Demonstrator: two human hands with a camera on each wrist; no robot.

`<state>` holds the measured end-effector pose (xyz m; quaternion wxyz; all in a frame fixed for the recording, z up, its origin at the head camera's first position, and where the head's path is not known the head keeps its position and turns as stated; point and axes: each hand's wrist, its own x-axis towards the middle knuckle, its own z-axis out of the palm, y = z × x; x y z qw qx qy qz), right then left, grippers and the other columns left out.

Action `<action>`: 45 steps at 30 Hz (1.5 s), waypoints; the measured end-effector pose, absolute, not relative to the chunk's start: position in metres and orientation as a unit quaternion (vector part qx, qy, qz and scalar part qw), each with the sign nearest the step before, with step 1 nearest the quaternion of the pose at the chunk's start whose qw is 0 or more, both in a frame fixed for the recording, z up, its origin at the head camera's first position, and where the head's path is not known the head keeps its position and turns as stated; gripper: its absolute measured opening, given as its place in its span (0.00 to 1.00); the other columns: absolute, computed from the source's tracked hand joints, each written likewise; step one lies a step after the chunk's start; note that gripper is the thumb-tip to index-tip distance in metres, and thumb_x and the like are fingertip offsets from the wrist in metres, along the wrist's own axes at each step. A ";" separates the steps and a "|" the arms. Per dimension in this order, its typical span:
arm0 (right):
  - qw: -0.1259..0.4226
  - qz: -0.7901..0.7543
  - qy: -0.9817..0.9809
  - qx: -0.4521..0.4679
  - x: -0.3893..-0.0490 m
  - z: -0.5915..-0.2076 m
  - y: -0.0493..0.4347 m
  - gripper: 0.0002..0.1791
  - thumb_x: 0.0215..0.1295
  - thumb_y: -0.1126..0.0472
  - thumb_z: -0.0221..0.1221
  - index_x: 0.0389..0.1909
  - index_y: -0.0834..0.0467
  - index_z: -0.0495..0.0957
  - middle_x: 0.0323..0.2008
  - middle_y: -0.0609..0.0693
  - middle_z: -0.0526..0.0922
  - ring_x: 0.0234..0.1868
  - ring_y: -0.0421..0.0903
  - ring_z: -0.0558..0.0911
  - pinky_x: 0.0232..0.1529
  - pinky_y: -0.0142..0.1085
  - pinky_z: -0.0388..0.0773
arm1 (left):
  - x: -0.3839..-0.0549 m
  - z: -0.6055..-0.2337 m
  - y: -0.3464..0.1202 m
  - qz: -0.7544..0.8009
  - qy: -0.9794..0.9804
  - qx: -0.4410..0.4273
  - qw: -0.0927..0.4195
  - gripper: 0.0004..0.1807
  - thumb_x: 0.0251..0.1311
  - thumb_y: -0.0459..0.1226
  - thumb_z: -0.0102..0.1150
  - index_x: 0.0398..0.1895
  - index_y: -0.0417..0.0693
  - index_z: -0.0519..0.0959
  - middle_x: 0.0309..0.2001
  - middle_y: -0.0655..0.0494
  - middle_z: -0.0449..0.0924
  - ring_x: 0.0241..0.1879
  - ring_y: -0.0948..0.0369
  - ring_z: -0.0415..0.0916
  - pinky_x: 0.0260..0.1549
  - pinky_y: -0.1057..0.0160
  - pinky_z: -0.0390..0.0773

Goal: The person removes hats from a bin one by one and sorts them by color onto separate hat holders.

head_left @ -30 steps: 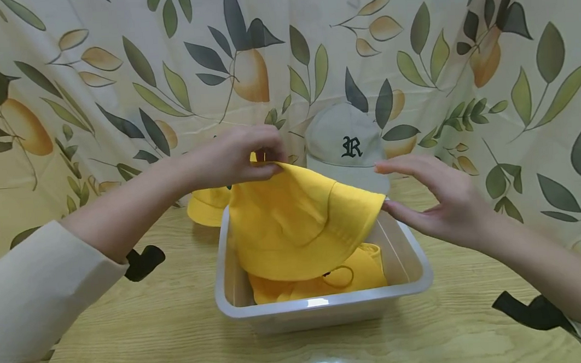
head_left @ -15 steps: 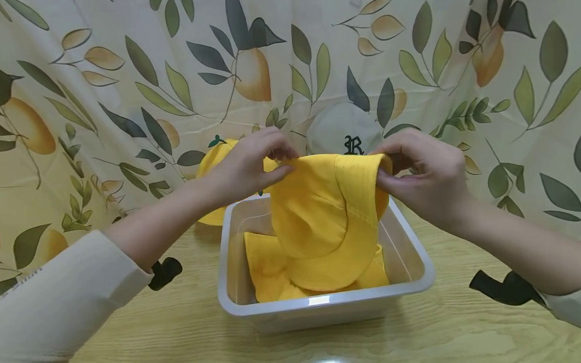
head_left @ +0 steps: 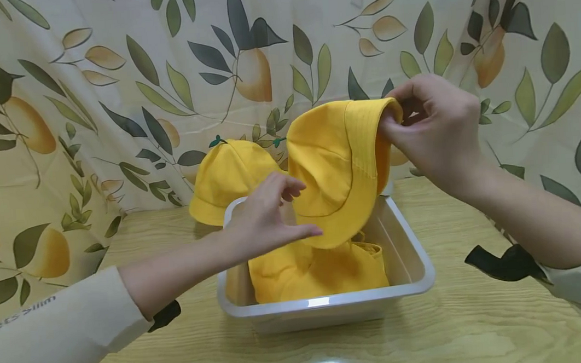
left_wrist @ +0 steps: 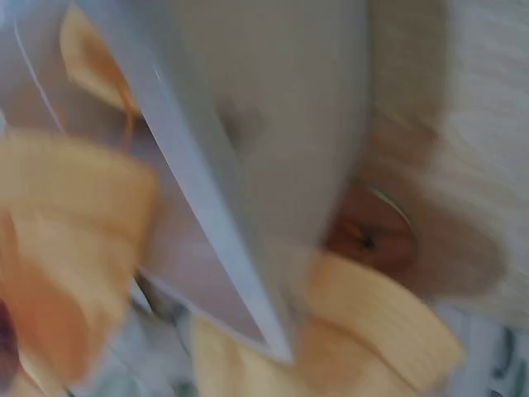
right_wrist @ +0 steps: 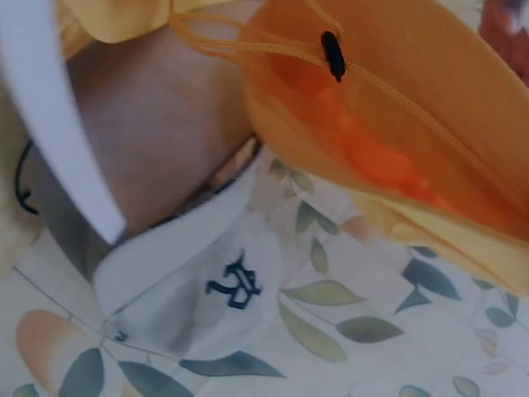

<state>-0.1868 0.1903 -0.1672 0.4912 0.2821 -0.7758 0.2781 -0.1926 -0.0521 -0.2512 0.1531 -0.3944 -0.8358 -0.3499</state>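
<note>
A yellow bucket hat (head_left: pixel 326 163) hangs tilted over the plastic bin (head_left: pixel 407 241), its brim pinched by my right hand (head_left: pixel 438 127). A small green sprout tips its crown. Inside it, the right wrist view shows a cord with a black toggle (right_wrist: pixel 332 56). My left hand (head_left: pixel 268 221) is over the bin's left side, thumb and fingers spread apart, and overlaps the hat's lower left in the head view. Beneath, more yellow hats (head_left: pixel 315 276) lie in the bin.
Another yellow hat (head_left: pixel 233 176) with a green sprout stands behind the bin's left corner on the wooden table (head_left: pixel 475 325). A pale grey cap (right_wrist: pixel 190 298) with a dark letter is behind the bin, mostly hidden in the head view. A leaf-patterned curtain (head_left: pixel 166 62) backs the table.
My right hand has taken hold of the brim and lifted the hat up. My left hand has let go of the hat and moved down. The grey cap has become covered in the head view.
</note>
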 end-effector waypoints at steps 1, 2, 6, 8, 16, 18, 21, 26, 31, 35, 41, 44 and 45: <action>0.490 0.269 -0.782 0.276 -0.187 -0.164 0.189 0.04 0.51 0.74 0.58 0.28 0.72 0.78 0.25 0.60 0.81 0.28 0.17 0.71 0.33 0.13 0.68 | -0.188 -0.253 -0.045 -0.348 -0.846 -0.378 0.145 0.39 0.37 0.47 0.78 0.50 0.39 0.70 0.45 0.50 0.72 0.42 0.57 0.70 0.40 0.65 0.74; 0.488 0.260 -0.787 0.275 -0.188 -0.162 0.188 0.03 0.52 0.74 0.58 0.28 0.72 0.77 0.25 0.60 0.81 0.28 0.17 0.70 0.32 0.13 0.68 | -0.183 -0.254 -0.039 -0.346 -0.854 -0.362 0.139 0.42 0.36 0.50 0.78 0.52 0.40 0.68 0.47 0.51 0.71 0.42 0.58 0.70 0.40 0.65 0.73; 0.484 0.213 -0.802 0.277 -0.191 -0.156 0.182 0.05 0.55 0.70 0.57 0.28 0.71 0.76 0.25 0.61 0.80 0.28 0.25 0.70 0.30 0.17 0.64 | -0.175 -0.257 -0.014 -0.344 -0.871 -0.320 0.142 0.49 0.34 0.56 0.76 0.57 0.43 0.62 0.48 0.52 0.69 0.41 0.60 0.68 0.39 0.68 0.72; 0.485 0.207 -0.804 0.274 -0.192 -0.155 0.179 0.05 0.56 0.69 0.57 0.27 0.70 0.76 0.25 0.61 0.80 0.27 0.30 0.71 0.30 0.18 0.63 | -0.177 -0.258 -0.007 -0.338 -0.870 -0.318 0.166 0.48 0.36 0.55 0.76 0.56 0.42 0.62 0.46 0.52 0.70 0.41 0.60 0.69 0.37 0.68 0.71; 0.484 0.242 -0.800 0.260 -0.193 -0.154 0.173 0.03 0.55 0.72 0.57 0.27 0.71 0.76 0.25 0.60 0.79 0.28 0.20 0.67 0.30 0.17 0.64 | -0.187 -0.258 -0.024 -0.349 -0.854 -0.338 0.187 0.26 0.45 0.32 0.64 0.50 0.41 0.68 0.41 0.53 0.72 0.37 0.60 0.71 0.32 0.68 0.72; 0.483 0.251 -0.796 0.264 -0.192 -0.154 0.174 0.03 0.55 0.73 0.56 0.28 0.72 0.76 0.26 0.60 0.79 0.28 0.18 0.67 0.30 0.16 0.66 | -0.189 -0.256 -0.036 -0.344 -0.849 -0.345 0.205 0.22 0.46 0.29 0.63 0.46 0.42 0.70 0.40 0.53 0.74 0.36 0.60 0.73 0.30 0.68 0.74; 0.483 0.248 -0.794 0.274 -0.191 -0.155 0.178 0.04 0.55 0.73 0.57 0.29 0.73 0.77 0.27 0.61 0.79 0.29 0.16 0.68 0.32 0.13 0.68 | -0.195 -0.252 -0.055 -0.326 -0.831 -0.369 0.259 0.15 0.49 0.27 0.64 0.40 0.41 0.72 0.37 0.52 0.75 0.34 0.60 0.75 0.28 0.69 0.75; 0.479 0.227 -0.799 0.285 -0.190 -0.158 0.183 0.07 0.56 0.71 0.58 0.32 0.74 0.77 0.29 0.64 0.79 0.33 0.13 0.67 0.36 0.11 0.68 | -0.214 -0.239 -0.085 -0.304 -0.778 -0.399 0.379 0.09 0.50 0.23 0.60 0.33 0.39 0.74 0.33 0.47 0.73 0.30 0.56 0.74 0.25 0.67 0.76; 0.483 0.230 -0.794 0.288 -0.189 -0.166 0.180 0.05 0.55 0.73 0.59 0.33 0.71 0.78 0.29 0.61 0.79 0.31 0.31 0.77 0.38 0.11 0.67 | -0.228 -0.217 -0.103 -0.384 -0.729 -0.336 0.456 0.07 0.50 0.19 0.56 0.30 0.34 0.77 0.30 0.44 0.70 0.31 0.60 0.73 0.24 0.75 0.72; 0.492 0.235 -0.778 0.313 -0.193 -0.175 0.176 0.05 0.52 0.75 0.61 0.31 0.70 0.78 0.27 0.60 0.79 0.26 0.47 0.80 0.38 0.10 0.66 | -0.231 -0.200 -0.108 -0.488 -0.668 -0.280 0.488 0.04 0.50 0.21 0.57 0.28 0.32 0.80 0.27 0.59 0.70 0.34 0.67 0.69 0.22 0.79 0.70; 0.416 0.209 -0.828 0.313 -0.207 -0.195 0.175 0.08 0.54 0.72 0.63 0.34 0.69 0.77 0.29 0.58 0.80 0.29 0.47 0.82 0.35 0.19 0.75 | -0.229 -0.186 -0.109 -0.600 -0.566 -0.270 0.497 0.02 0.50 0.21 0.58 0.27 0.26 0.78 0.28 0.65 0.69 0.30 0.64 0.69 0.17 0.75 0.63; 0.360 0.218 -0.858 0.293 -0.216 -0.203 0.174 0.07 0.55 0.71 0.63 0.35 0.67 0.77 0.30 0.56 0.82 0.30 0.48 0.82 0.32 0.35 0.81 | -0.230 -0.184 -0.110 -0.635 -0.520 -0.274 0.501 0.02 0.48 0.19 0.57 0.27 0.25 0.77 0.29 0.60 0.69 0.28 0.62 0.71 0.20 0.74 0.67; 0.348 0.222 -0.865 0.285 -0.218 -0.204 0.174 0.07 0.55 0.71 0.63 0.34 0.66 0.77 0.29 0.56 0.83 0.30 0.49 0.82 0.31 0.40 0.81 | -0.231 -0.184 -0.111 -0.641 -0.507 -0.278 0.504 0.02 0.48 0.19 0.57 0.26 0.25 0.77 0.29 0.59 0.70 0.28 0.61 0.71 0.21 0.74 0.67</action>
